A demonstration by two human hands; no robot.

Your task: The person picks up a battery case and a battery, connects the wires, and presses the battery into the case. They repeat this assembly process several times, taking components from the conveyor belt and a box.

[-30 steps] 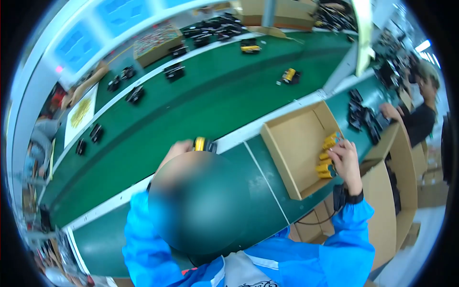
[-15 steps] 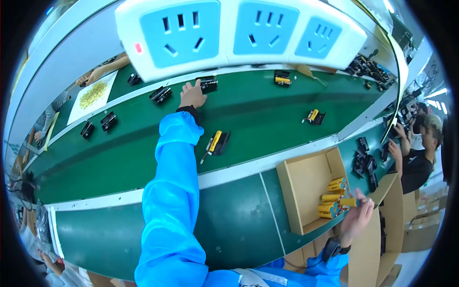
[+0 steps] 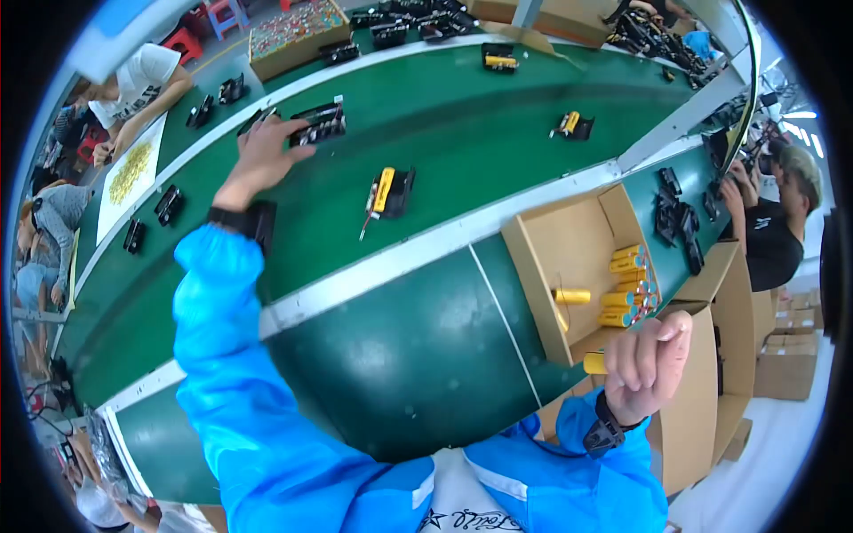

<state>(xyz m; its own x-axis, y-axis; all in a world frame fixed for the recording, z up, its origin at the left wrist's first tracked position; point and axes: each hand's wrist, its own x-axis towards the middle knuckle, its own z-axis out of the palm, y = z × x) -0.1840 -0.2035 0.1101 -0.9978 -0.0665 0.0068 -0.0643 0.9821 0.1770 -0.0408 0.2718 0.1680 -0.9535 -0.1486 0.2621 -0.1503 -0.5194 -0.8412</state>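
My left hand (image 3: 258, 160) reaches over the green conveyor belt (image 3: 320, 218). It pinches a black plastic case (image 3: 322, 123) between thumb and fingers; a second dark case lies partly hidden behind the fingers. Low at the right, my right hand (image 3: 647, 364) is curled around a yellow cylindrical battery (image 3: 594, 362), whose end sticks out on the left. Just beyond that hand stands an open cardboard box (image 3: 533, 289) with several yellow batteries (image 3: 619, 307). On the belt, a black case with a yellow battery (image 3: 385, 191) and a trailing wire lies between my hands.
More cases with batteries (image 3: 576, 125) lie farther along the belt. Black parts (image 3: 680, 222) sit right of the box, beside a large open carton (image 3: 689, 391). A metal post (image 3: 662, 133) rises at the right. Other people work at the far left and the right.
My left hand has drawn the black case nearer and to the left. My right hand has come back from the box with a battery. The view has tilted, and the power strip has left it.
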